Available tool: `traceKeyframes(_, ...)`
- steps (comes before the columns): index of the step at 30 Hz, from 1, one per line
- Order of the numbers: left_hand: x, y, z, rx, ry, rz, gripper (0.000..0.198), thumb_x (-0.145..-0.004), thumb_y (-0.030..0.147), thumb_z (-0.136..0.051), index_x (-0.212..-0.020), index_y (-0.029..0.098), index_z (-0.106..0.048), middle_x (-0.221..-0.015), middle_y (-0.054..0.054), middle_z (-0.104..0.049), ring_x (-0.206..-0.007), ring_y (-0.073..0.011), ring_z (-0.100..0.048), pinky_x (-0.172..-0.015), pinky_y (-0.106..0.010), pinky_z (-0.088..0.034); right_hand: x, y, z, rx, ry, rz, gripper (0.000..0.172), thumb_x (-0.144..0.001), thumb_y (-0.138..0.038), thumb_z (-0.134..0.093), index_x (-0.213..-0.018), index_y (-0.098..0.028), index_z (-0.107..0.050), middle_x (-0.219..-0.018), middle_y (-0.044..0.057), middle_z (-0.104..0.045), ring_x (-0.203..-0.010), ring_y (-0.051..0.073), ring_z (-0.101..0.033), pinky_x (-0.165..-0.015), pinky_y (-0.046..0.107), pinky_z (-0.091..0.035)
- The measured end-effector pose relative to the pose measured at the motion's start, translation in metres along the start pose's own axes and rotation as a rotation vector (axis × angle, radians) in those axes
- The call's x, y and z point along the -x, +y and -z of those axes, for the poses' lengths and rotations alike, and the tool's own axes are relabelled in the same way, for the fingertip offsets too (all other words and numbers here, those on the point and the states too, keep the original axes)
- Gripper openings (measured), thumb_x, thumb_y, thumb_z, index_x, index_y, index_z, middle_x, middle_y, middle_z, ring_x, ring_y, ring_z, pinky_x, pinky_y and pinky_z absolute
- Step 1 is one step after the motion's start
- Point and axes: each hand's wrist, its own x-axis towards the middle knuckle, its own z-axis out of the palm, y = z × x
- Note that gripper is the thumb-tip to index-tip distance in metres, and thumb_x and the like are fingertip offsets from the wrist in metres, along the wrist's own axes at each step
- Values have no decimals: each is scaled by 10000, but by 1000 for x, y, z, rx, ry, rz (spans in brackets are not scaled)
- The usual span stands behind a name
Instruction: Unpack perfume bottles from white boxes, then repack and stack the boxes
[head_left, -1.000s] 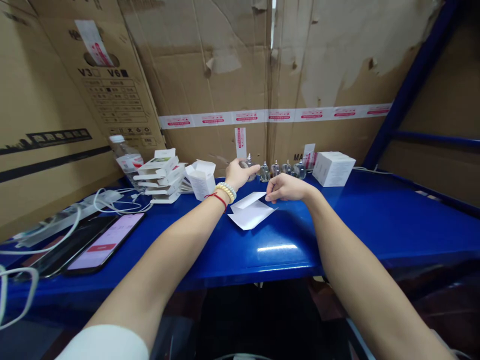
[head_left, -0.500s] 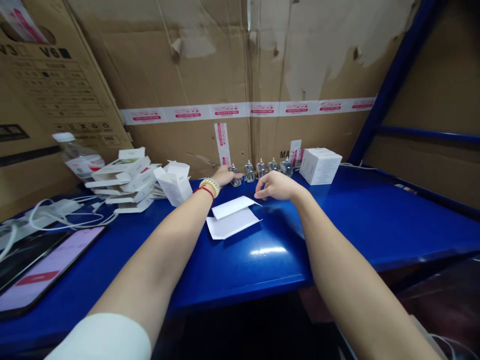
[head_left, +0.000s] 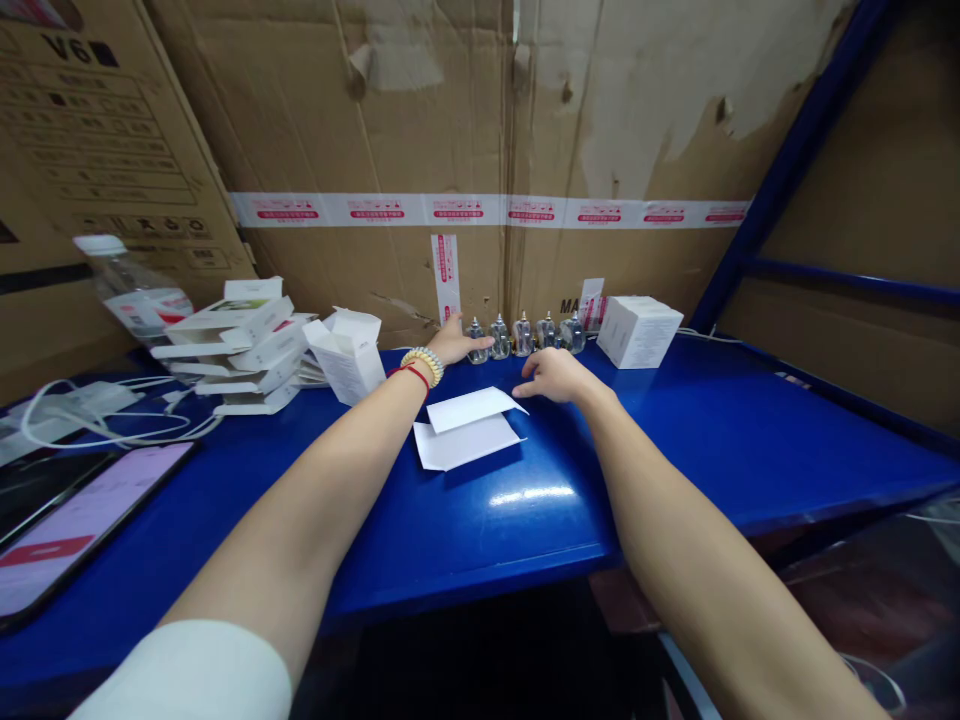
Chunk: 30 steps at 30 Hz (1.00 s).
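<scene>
Several small clear glass bottles with pointed metal tops stand in a row at the back of the blue table. My left hand [head_left: 451, 345] is at the leftmost glass bottle [head_left: 478, 350], its thumb stretched across the front and the index finger apart on the left side. My right hand [head_left: 559, 376] hovers in front of the right part of the row, fingers bent, with a gap between thumb and index and nothing held. Between my forearms lies a folded white card insert [head_left: 472, 440], its upper flap raised.
A closed white box [head_left: 641, 332] stands right of the bottles. On the left are an open white carton [head_left: 346, 358], a stack of flattened white cartons [head_left: 251, 360], a plastic bottle [head_left: 139, 295], white cables [head_left: 112, 435] and a phone [head_left: 90, 520]. Cardboard [head_left: 375, 130] walls the back.
The leftmost bottle now stands upright in line with the others, and my left hand's fingers have spread more. My right hand has shifted slightly. The view has tilted a little.
</scene>
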Motion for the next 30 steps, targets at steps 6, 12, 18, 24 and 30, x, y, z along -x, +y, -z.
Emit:
traceKeyframes(6, 9, 4, 10, -308, 131, 103, 813, -605, 461, -843, -1249, 92, -510, -1257, -200, -600, -1209, -332, -548, -1006, -391, -425, 10, -15, 18, -105, 110, -170, 199, -801, -248, -514, -860, -141, -671, -850, 86, -704, -758, 180, -622, -584, 238, -403)
traceKeyframes(12, 14, 4, 0, -267, 28, 98, 480, -749, 376, -738, -1127, 132, -570, -1139, -140, -676, -1059, -244, -635, -901, -314, -460, 17, -19, 23, 4, -139, -72, 321, -678, -153, -666, -998, -147, -685, -879, 47, -720, -752, 149, -637, -617, 208, -430)
traceKeyframes(18, 27, 13, 6, -279, 4, 113, 393, -845, 414, -602, -1103, 118, -591, -1148, -161, -677, -1044, -258, -641, -861, -319, -463, 15, -19, 17, 150, -171, 56, 298, -676, -162, -675, -967, -158, -739, -915, 35, -724, -810, 152, -648, -664, 202, -442)
traceKeyframes(24, 82, 35, 24, -381, -238, -11, 527, -797, 592, -567, -1076, 151, -637, -1175, -139, -677, -1076, -292, -626, -892, -341, -456, 12, -26, 4, 158, -106, 72, 376, -698, -134, -643, -1066, -144, -722, -920, 47, -737, -816, 169, -661, -717, 215, -452)
traceKeyframes(30, 142, 42, 48, -762, -400, -183, 666, -668, 561, -659, -1214, 188, -584, -1168, -145, -673, -1019, -335, -637, -797, -373, -475, -7, -34, -26, -29, 87, 160, 318, -719, -98, -655, -1035, -123, -678, -923, 61, -737, -790, 144, -663, -744, 211, -465)
